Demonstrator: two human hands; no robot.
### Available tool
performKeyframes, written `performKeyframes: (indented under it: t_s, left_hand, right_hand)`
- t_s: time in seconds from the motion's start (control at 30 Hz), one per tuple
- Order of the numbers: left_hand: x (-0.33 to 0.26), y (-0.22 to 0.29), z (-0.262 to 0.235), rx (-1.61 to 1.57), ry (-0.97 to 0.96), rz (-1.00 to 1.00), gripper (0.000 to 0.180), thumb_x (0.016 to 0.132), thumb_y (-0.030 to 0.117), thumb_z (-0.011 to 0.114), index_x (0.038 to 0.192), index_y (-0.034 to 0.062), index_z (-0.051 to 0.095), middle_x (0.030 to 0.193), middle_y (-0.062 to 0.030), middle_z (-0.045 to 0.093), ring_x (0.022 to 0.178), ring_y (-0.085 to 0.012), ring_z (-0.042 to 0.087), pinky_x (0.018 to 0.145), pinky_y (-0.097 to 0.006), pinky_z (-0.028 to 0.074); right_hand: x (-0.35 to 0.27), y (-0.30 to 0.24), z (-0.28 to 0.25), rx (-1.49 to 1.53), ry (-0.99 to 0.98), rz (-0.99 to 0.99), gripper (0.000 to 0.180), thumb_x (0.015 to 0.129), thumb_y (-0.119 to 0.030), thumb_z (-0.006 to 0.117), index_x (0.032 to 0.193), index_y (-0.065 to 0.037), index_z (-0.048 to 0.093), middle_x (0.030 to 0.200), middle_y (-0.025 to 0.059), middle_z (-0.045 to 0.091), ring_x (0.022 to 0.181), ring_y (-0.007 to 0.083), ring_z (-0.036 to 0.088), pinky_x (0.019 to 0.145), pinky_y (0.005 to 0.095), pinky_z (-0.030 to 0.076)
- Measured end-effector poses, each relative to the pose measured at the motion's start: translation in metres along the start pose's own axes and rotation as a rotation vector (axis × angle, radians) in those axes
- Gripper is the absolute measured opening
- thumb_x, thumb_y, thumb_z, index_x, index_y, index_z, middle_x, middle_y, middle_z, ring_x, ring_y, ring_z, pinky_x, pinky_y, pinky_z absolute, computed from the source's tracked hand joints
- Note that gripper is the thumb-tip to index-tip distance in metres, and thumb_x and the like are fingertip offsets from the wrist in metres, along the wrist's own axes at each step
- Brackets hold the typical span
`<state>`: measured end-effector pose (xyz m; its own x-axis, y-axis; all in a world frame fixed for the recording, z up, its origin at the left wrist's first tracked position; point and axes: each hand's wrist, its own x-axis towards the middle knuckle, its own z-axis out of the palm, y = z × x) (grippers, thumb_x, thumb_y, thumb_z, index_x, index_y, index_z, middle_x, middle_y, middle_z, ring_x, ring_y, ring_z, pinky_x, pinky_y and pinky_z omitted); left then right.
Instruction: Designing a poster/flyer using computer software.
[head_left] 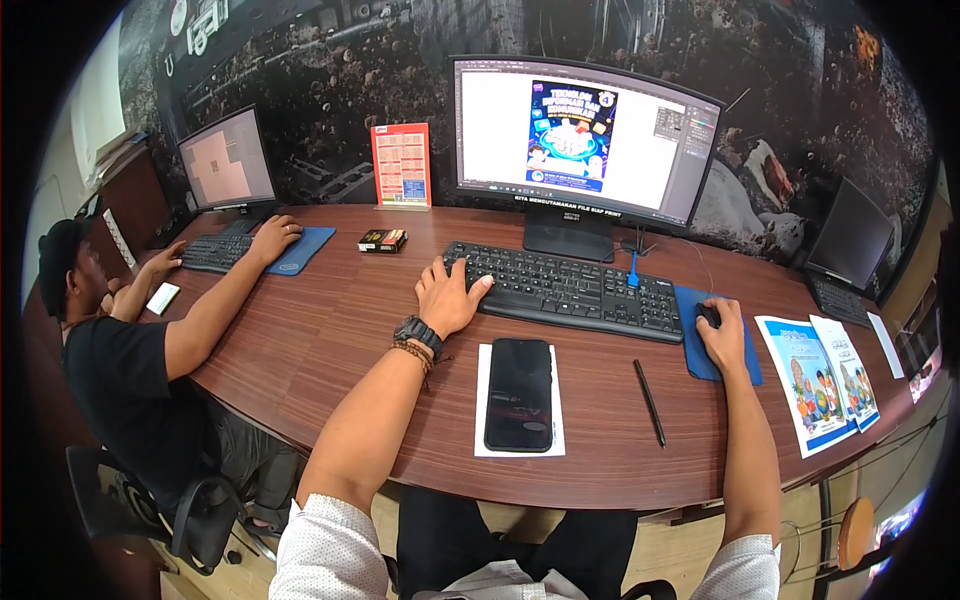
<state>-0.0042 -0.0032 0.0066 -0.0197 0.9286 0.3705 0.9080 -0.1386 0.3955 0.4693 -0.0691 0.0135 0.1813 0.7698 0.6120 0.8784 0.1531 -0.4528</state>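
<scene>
Your left hand resting open, fingers on the left end of the black keyboard, long and dark-keyed at twelve o'clock, your right hand cupped over a black mouse on the blue pad at three o'clock

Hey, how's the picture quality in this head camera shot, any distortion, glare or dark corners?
Head view: strong fisheye, the desk edge bows and the corners go black; the monitor is bright but readable; the phone screen shows faint reflections; the left hand and right hand are sharp and evenly lit.
</scene>
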Motion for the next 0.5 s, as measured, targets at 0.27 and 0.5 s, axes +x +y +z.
performKeyframes:
  t_s: [0.27, 0.5]
  left_hand:
    - [0.0, -0.002, 0.001, 0.0, -0.007, 0.0, 0.075, 0.096, 0.062, 0.046, 0.144, 0.0035, 0.045, 0.15, -0.0308, 0.031, 0.136, -0.0486, 0.03, 0.111, -0.058, 0.024]
    - [0.0, -0.003, 0.005, 0.008, 0.042, 0.022, 0.076, 0.096, 0.064, 0.045, 0.142, 0.0038, 0.048, 0.146, -0.0321, 0.035, 0.132, -0.0478, 0.035, 0.109, -0.057, 0.026]
  right_hand:
    - [-0.002, -0.01, -0.001, -0.008, 0.022, 0.051, 0.036, 0.078, -0.018, 0.07, 0.112, -0.005, 0.066, 0.118, 0.0165, 0.055, 0.112, 0.0357, 0.055, 0.097, 0.0425, 0.045]
    - [-0.001, -0.004, -0.001, 0.047, -0.043, 0.018, 0.039, 0.081, -0.018, 0.072, 0.117, -0.005, 0.065, 0.12, 0.0169, 0.054, 0.116, 0.0353, 0.055, 0.1, 0.0419, 0.044]
